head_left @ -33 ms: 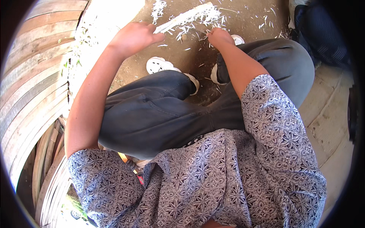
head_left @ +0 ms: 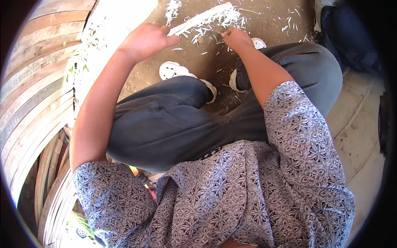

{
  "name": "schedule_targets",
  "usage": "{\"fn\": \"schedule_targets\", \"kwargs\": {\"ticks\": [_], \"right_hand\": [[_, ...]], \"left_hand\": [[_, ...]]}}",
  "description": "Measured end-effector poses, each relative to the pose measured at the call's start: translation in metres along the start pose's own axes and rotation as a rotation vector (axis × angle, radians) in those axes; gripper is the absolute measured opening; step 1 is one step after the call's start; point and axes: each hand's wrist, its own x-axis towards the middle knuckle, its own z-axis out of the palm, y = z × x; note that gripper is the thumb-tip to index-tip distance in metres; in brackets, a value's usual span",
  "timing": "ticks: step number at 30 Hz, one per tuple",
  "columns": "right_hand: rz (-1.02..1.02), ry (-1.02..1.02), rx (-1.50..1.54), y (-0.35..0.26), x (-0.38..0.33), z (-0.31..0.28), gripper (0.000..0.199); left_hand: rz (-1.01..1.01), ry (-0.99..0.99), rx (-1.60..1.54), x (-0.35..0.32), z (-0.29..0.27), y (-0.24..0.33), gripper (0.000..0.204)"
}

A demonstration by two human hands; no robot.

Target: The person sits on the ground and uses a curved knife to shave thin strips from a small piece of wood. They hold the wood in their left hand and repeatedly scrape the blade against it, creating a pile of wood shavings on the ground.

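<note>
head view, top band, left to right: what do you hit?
Curved wooden planks → left hand gripping a pale wooden strip → right hand amid pale shavings → dark bag.

Seated person seen from above, patterned grey shirt [head_left: 248, 194], dark grey trousers [head_left: 173, 124], white shoes [head_left: 175, 70] on a dirt floor [head_left: 264, 20]; left hand [head_left: 147, 39] closed around the near end of a pale wooden strip [head_left: 200, 18]; right hand [head_left: 236, 38] closed just beside the strip, whatever it holds is hidden; pale shavings [head_left: 225, 16] scattered around the strip; curved wooden planks [head_left: 33, 82] at left.
</note>
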Motion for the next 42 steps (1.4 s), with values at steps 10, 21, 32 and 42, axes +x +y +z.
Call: {"fn": "schedule_targets", "kwargs": {"ticks": [10, 21, 32, 42], "right_hand": [[-0.492, -0.169, 0.424, -0.101, -0.014, -0.006, 0.034], [-0.136, -0.004, 0.193, -0.034, 0.001, -0.011, 0.046], [-0.389, -0.075, 0.258, -0.065, 0.001, -0.003, 0.039], [-0.186, -0.308, 0.609, -0.056, 0.001, -0.01, 0.043]], "left_hand": [[0.052, 0.046, -0.025, -0.002, 0.01, 0.005, 0.03], [0.0, 0.046, -0.019, -0.003, 0.007, 0.0, 0.028], [0.073, 0.019, 0.006, -0.001, 0.01, 0.004, 0.023], [0.042, 0.052, -0.013, -0.003, 0.013, 0.005, 0.025]]}}
